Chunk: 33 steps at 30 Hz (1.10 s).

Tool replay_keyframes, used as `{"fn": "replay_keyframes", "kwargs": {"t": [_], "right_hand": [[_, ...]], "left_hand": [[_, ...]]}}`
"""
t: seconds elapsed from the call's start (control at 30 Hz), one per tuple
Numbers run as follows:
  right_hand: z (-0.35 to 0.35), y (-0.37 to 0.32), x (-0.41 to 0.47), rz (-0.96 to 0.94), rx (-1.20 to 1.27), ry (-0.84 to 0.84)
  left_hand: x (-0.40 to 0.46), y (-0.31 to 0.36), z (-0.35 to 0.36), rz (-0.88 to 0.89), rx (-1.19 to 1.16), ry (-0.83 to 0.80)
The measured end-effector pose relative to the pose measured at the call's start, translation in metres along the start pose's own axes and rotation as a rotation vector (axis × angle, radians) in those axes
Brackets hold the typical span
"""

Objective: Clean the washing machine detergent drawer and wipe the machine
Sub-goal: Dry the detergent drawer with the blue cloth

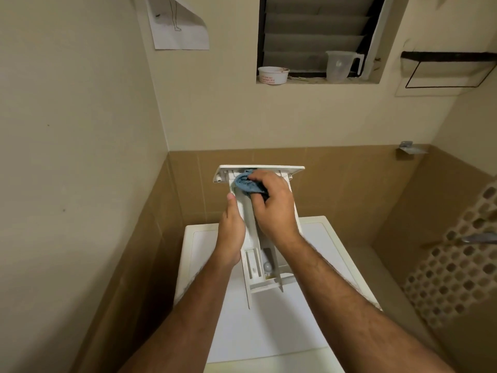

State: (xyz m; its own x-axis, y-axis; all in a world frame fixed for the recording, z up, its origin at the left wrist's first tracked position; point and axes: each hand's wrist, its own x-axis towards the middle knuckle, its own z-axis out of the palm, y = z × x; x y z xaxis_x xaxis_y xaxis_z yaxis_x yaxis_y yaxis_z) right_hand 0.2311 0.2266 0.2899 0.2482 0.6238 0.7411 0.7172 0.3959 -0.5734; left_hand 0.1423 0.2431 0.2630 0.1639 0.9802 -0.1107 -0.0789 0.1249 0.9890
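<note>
Two hands work on the detergent drawer [251, 238], which is out of the machine and held at the centre of the frame, above the white top of the washing machine [269, 327] that fills the lower centre. The left hand [231, 232] grips the drawer's left wall, thumb lying along the rim, and steadies it. The right hand [273, 204] bunches a blue cloth [246, 183] in curled fingers and presses it into the far compartment, just behind the drawer's front panel [259, 170]. The step appears to be wiping the compartments, with the machine itself not yet wiped. To do it well, the cloth should be pushed firmly into corners and along the dividing walls, where residue likely collects; the near compartments [262, 267], at the lower end of the drawer, seem to await the same treatment. The supporting grasp should stay firm, since wiping pressure could twist the thin plastic or tip the drawer loose.
</note>
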Motion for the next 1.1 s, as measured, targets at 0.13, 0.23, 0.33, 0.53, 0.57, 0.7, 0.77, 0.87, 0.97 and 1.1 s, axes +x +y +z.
{"fn": "replay_keyframes", "kwargs": {"t": [0.13, 0.23, 0.33, 0.53, 0.57, 0.7, 0.77, 0.87, 0.97, 1.1], "right_hand": [[0.0, 0.001, 0.002, -0.124, -0.084, -0.201], [0.0, -0.001, 0.002, -0.163, -0.147, -0.358], [-0.002, 0.0, -0.008, -0.137, -0.163, -0.469], [-0.018, -0.007, -0.025, -0.009, -0.051, -0.682], [-0.021, -0.007, -0.023, 0.058, -0.021, -0.706], [-0.025, -0.008, -0.013, 0.252, 0.134, -0.461], [-0.023, -0.007, -0.005, 0.269, 0.142, -0.262], [-0.013, -0.006, -0.001, 0.158, 0.065, -0.174], [-0.001, -0.005, -0.023, 0.049, -0.03, -0.262], [-0.005, 0.004, -0.048, 0.055, -0.011, -0.299]], "left_hand": [[0.013, -0.006, -0.007, 0.057, -0.043, -0.061], [0.02, -0.015, -0.01, -0.036, -0.253, -0.085], [0.017, -0.012, -0.014, -0.125, -0.442, -0.149], [0.017, -0.016, -0.032, -0.15, -0.368, -0.193], [0.017, -0.016, -0.031, -0.154, -0.355, -0.205], [0.017, -0.017, -0.023, -0.181, -0.398, -0.244], [0.018, -0.019, -0.019, -0.195, -0.494, -0.274], [0.016, -0.024, -0.011, -0.171, -0.57, -0.284], [0.01, -0.026, -0.003, -0.171, -0.658, -0.304], [0.003, -0.029, -0.003, -0.195, -0.651, -0.25]]}}
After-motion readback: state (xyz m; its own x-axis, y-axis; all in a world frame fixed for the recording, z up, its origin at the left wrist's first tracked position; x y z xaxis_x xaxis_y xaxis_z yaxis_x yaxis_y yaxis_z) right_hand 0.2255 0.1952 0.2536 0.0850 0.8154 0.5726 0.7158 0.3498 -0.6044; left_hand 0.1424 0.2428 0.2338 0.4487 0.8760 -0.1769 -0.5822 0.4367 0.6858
